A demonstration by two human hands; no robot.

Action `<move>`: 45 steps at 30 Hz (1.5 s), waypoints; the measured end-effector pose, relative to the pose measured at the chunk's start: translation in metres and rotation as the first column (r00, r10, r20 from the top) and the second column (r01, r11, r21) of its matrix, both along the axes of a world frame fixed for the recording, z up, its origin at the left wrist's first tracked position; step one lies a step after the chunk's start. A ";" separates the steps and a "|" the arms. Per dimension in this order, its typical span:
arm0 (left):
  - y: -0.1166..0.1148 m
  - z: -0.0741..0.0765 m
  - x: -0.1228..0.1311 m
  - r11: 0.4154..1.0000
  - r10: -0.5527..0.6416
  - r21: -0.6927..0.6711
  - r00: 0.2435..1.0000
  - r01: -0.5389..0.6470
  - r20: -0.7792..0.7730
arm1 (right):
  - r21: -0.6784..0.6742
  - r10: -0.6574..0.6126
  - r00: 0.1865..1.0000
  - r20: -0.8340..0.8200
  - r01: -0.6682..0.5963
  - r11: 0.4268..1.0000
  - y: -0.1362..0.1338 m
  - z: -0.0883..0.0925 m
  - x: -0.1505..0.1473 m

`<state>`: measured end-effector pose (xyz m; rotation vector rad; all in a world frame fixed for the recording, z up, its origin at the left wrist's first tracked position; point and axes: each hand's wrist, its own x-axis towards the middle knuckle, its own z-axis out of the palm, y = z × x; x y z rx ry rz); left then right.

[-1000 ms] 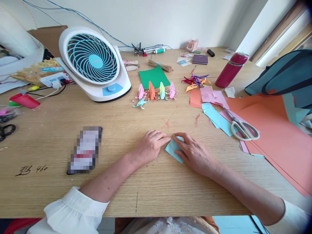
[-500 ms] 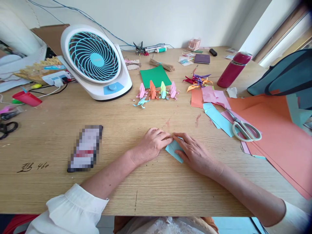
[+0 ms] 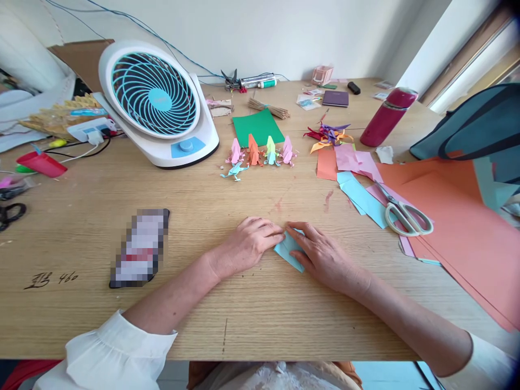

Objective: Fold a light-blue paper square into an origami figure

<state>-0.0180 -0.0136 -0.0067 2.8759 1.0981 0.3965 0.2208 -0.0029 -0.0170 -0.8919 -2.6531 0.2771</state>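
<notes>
A small folded piece of light blue paper [image 3: 289, 252] lies on the table in front of me, its fold lines faintly visible. My left hand [image 3: 252, 238] has its fingers together, the tips pinching the paper's upper left corner. On the other side, my right hand [image 3: 320, 252] grips the paper's upper and right edges between thumb and fingers. Both hands rest low on the tabletop, and my right fingers hide part of the paper. Beyond them stand several origami figures [image 3: 253, 150] in pink, orange and green, with a light blue one [image 3: 234, 171] in front.
To the right lie white-handled scissors [image 3: 409, 218], blue paper strips [image 3: 361, 196] and large orange sheets [image 3: 467, 260]. A magenta flask [image 3: 388, 116] and a blue bag [image 3: 467, 124] are behind. On the left are a fan [image 3: 158, 103] and a blurred phone-shaped object [image 3: 140, 248].
My left hand has slid slightly left and its fingers look straighter at the paper's corner. The right hand keeps its hold. The whole view has shifted a little.
</notes>
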 end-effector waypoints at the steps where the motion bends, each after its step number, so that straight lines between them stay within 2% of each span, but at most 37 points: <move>1: 0.001 0.000 0.000 1.000 -0.006 -0.007 1.000 0.006 0.001 | 0.001 0.004 1.000 -0.002 -0.004 1.000 0.000 0.000 0.000; 8: 0.002 -0.001 -0.005 0.997 -0.067 0.025 0.998 0.066 0.022 | 0.005 0.011 1.000 -0.001 -0.011 1.000 0.000 0.001 0.000; 15: -0.003 0.002 -0.001 0.995 -0.037 0.095 0.998 0.041 -0.050 | 0.000 0.009 1.000 -0.004 -0.009 1.000 0.000 0.002 -0.001; 18: -0.004 -0.001 -0.003 0.997 -0.018 0.080 0.999 0.022 -0.049 | 0.011 0.006 1.000 -0.011 -0.006 1.000 0.000 0.001 -0.001; 22: -0.004 -0.004 -0.007 0.996 -0.054 0.072 0.998 0.055 -0.026 | 0.010 0.003 1.000 -0.008 -0.003 1.000 0.000 0.000 -0.001; 29: -0.006 -0.002 -0.007 0.998 -0.032 0.049 0.999 0.034 -0.028 | -0.011 0.005 1.000 0.006 -0.005 1.000 0.000 0.002 0.000; 35: -0.005 -0.001 -0.015 0.992 -0.100 0.067 0.993 0.104 -0.064 | 0.002 0.006 1.000 0.007 -0.006 1.000 0.000 0.002 0.000; 45: -0.003 0.008 -0.026 0.969 -0.208 0.094 0.960 0.228 -0.190 | -0.005 0.008 1.000 0.019 -0.008 1.000 0.001 0.003 0.000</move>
